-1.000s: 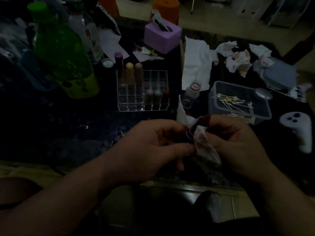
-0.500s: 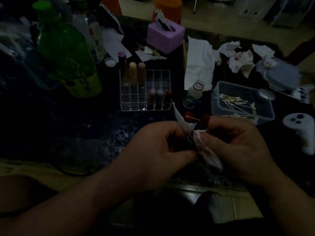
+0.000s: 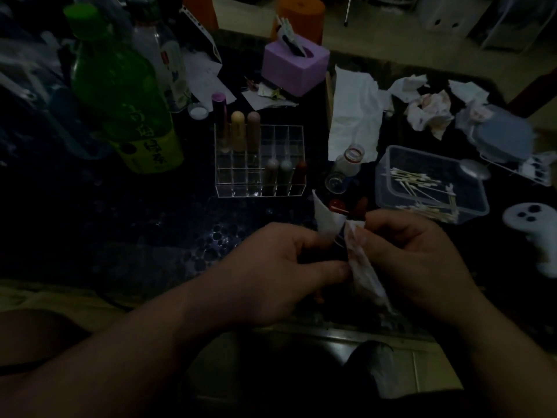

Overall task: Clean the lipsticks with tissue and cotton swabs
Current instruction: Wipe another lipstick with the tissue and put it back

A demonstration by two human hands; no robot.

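Observation:
My left hand (image 3: 280, 270) grips a dark lipstick tube (image 3: 339, 241) near the table's front edge. My right hand (image 3: 416, 260) pinches a stained white tissue (image 3: 361, 267) against that tube, and a corner of the tissue sticks up beside it. Most of the tube is hidden between my fingers. A clear acrylic organizer (image 3: 259, 161) behind my hands holds several lipsticks upright. A clear plastic box (image 3: 431, 182) at the right holds cotton swabs. A red-tipped swab (image 3: 339, 208) lies just behind my hands beside a dark red cap (image 3: 360, 206).
A green bottle (image 3: 120, 95) and a clear bottle (image 3: 162, 55) stand at the back left. A purple tissue box (image 3: 294, 66), a flat tissue (image 3: 352, 116) and crumpled tissues (image 3: 428, 111) lie behind. A small glass bottle (image 3: 346, 167) stands by the organizer. A white controller (image 3: 536, 233) lies at right.
My hands have shifted slightly with the tube and tissue; the tissue corner now sticks up higher, and the red-tipped swab behind my hands has come into sight.

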